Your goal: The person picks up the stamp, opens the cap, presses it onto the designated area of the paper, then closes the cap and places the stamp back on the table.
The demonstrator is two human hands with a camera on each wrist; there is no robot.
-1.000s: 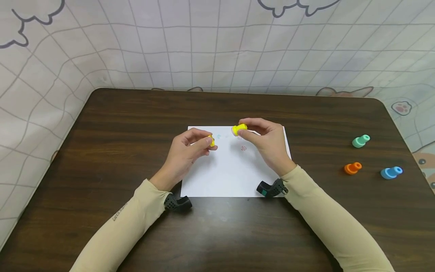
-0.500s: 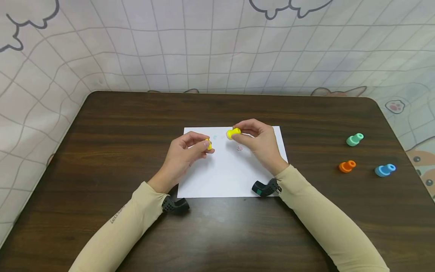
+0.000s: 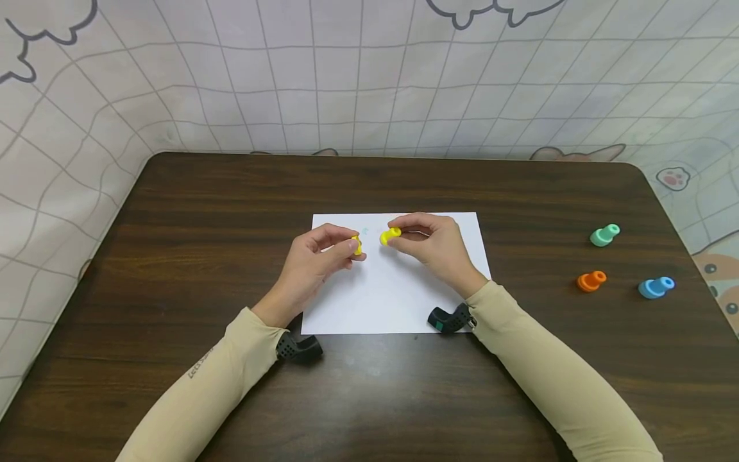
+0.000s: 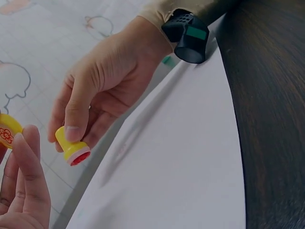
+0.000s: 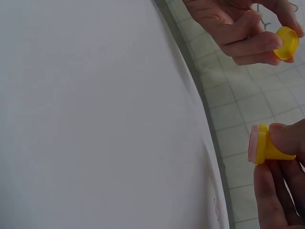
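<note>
Head view: shows a grid-patterned cloth backdrop [image 3: 358, 70] behind a dark wood-grain table [image 3: 219, 192]. Near the middle of the tabletop, note one sheet of white paper [image 3: 369, 301]. Above the sheet, see the right hand [image 3: 439, 247] pinching a yellow stamp [image 3: 390, 236] by its body between thumb and fingers, and opposite, the left hand [image 3: 308, 260] with thumb and fingers clamped on a small yellow cap [image 3: 357, 246]. Off to the right on the wood, spot a blue stamp [image 3: 656, 287], an orange stamp [image 3: 591, 281] and a mint-green stamp [image 3: 604, 235], broad ends down. Compared with half a second ago, find the yellow stamp brought leftward and lower in view, with hardly any shift in the cap. Read that as stamp and cap drawn close enough to be lined up, though apart. In the left wrist view, look for the red ink face [image 4: 80, 158] uncovered and tipped downward, and for a red flower emblem [image 4: 6, 135] on the cap. On the paper, make out a faint teal print [image 3: 365, 231] between the hands and, in the left wrist view, a reddish mark [image 4: 121, 150], too blurred to identify.
</note>
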